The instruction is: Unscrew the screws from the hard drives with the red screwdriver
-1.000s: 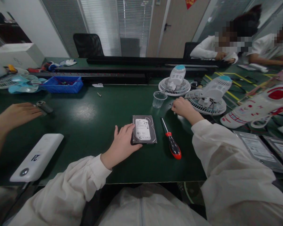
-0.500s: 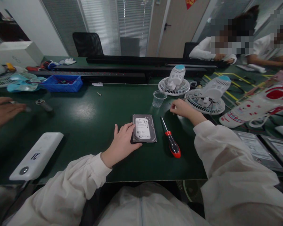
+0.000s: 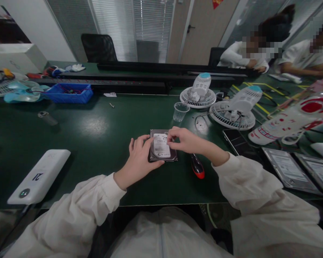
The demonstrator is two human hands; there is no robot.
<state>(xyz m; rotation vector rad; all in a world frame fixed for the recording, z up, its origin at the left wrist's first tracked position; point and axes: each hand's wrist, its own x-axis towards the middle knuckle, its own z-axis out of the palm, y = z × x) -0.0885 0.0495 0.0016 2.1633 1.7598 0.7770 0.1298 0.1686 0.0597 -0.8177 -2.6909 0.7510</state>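
Note:
A hard drive with a white label lies flat on the green table. My left hand grips it from the left, fingers along its left side and thumb at the near edge. Over the drive's right part, my right hand is closed in a pinch; whatever sits between the fingertips is too small or hidden to make out. Partly covered by my right hand and wrist is a screwdriver with a black and red handle. Beyond the drive stands a clear plastic cup, with tiny dark bits on the table right of it.
White fan parts and a bottle stand at the right, near a black phone and more hard drives. A power bank, a metal cylinder and a blue tray are at the left. Two people sit across.
My right hand has moved left from beside the cup onto the drive, now covering the screwdriver's shaft. Another person's hand at the far left has left view. My left hand stays on the drive.

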